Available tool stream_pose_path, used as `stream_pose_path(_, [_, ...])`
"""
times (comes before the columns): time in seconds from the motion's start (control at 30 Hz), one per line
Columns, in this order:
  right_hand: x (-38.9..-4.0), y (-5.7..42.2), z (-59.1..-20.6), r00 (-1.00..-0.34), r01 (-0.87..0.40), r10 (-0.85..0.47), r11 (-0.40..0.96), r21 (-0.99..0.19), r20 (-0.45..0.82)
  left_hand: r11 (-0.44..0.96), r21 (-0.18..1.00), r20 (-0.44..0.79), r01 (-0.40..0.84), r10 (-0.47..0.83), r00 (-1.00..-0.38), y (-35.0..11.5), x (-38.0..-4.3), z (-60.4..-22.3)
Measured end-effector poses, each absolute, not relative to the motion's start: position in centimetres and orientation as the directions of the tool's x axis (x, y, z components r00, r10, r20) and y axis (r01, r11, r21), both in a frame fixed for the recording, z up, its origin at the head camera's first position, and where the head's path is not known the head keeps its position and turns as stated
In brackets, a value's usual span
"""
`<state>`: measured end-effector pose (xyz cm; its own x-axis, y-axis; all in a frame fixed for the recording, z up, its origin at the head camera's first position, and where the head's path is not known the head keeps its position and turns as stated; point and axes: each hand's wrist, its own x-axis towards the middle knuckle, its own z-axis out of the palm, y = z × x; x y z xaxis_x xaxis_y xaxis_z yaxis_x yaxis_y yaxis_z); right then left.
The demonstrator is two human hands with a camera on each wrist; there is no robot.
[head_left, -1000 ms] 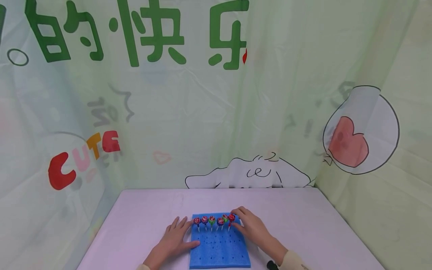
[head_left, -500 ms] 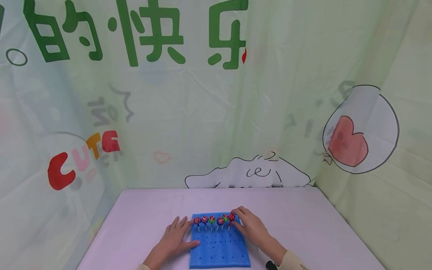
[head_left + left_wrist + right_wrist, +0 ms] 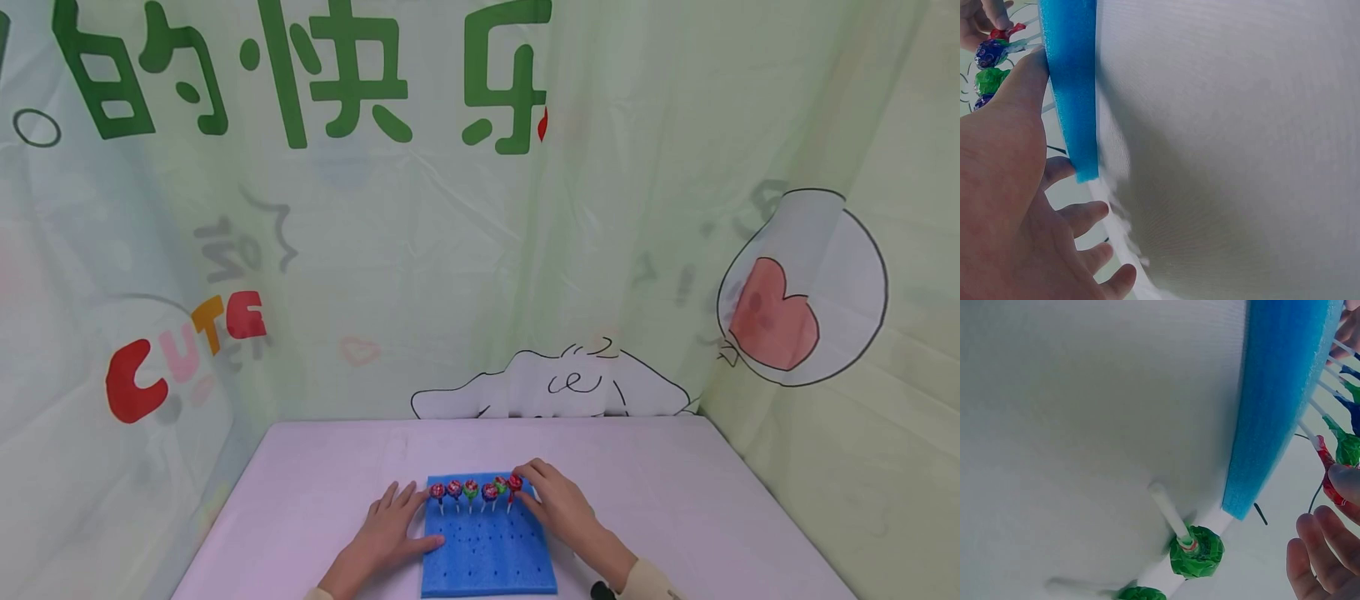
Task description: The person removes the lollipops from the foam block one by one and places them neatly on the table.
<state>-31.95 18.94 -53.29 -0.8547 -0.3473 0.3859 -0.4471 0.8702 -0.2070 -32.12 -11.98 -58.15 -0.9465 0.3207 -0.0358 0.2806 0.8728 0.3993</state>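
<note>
With our right hand (image 3: 558,505) we pinched a round red-wrapped lollipop (image 3: 514,482) by its wrapper, between thumb and finger; its white stick stood in a flat blue foam board (image 3: 487,575) dotted with small holes. Just left of that grip, five round lollipops in shiny blue, green and red wrappers (image 3: 471,488) stood in a row on the same board. Farther left, our left hand (image 3: 386,529) lay spread, gripping nothing, its thumb resting over the board's left edge. Below the grip, on the pale tabletop (image 3: 637,483) beside the board, lay a green-wrapped lollipop (image 3: 1197,551) and part of another green one (image 3: 1141,594). We judged the step to be seating or straightening the red lollipop; next seemed to call for a steadied board and a gentle release.
</note>
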Motion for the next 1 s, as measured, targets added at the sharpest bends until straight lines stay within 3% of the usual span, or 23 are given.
stream_pose_path(0.47, [-32.0,18.9,-52.6,-0.851,-0.427,-0.308,0.878,-0.219,0.424,0.868,0.400,-0.018,0.294,0.328,-0.945,-12.0,-32.0,-58.0])
stream_pose_path(0.77, [-32.2,19.3,-52.2,-0.861,-0.419,-0.275,0.860,-0.291,0.428,0.870,0.397,-0.018,0.292,0.325,-0.946,-12.0,-31.9,-58.0])
stream_pose_path(1.0, [-32.4,19.5,-52.0,-0.906,-0.389,-0.263,0.826,-0.408,0.332,0.869,0.409,-0.029,0.279,0.318,-0.948,-11.9,-31.8,-57.8])
